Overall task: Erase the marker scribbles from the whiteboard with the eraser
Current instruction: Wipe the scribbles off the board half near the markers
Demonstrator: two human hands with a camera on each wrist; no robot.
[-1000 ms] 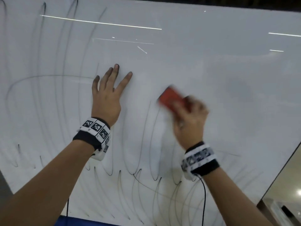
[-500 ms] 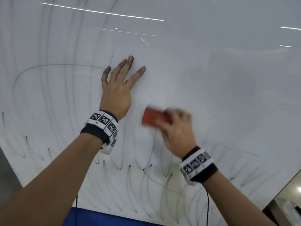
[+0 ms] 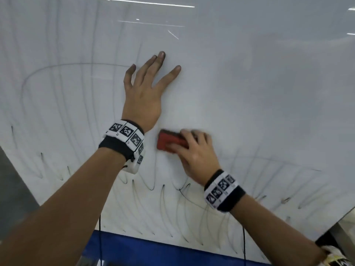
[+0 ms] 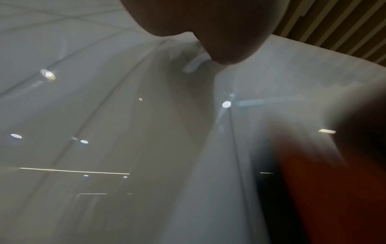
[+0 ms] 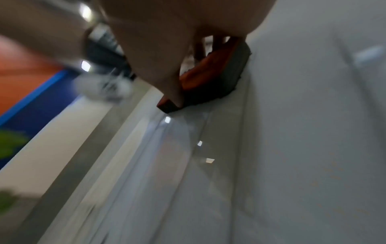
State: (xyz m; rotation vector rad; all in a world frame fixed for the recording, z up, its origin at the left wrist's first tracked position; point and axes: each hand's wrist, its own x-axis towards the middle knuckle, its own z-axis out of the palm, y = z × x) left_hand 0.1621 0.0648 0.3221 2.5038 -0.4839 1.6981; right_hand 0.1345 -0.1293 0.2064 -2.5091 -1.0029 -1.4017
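The whiteboard [image 3: 259, 96] fills the head view. Black marker scribbles [image 3: 57, 116] arc down its left half and loop along the bottom [image 3: 163, 194]; the right upper part looks wiped. My left hand [image 3: 146, 89] lies flat on the board with straight, spread fingers, ink-smudged at the tips. My right hand [image 3: 192, 148] grips the red eraser [image 3: 169, 142] and presses its dark felt face [image 5: 236, 69] against the board, just right of my left wrist. The eraser [image 4: 325, 189] shows as a red blur in the left wrist view.
A blue strip [image 3: 153, 250] runs under the board's lower edge. The board's right edge [image 3: 343, 217] slants down at the lower right, with a dark gap beyond it. Grey floor [image 3: 13, 189] shows at the lower left. Cables hang from both wristbands.
My right hand has swept the eraser down and to the left, from right of the left hand's fingers to beside its wrist. The left hand stays flat on the board.
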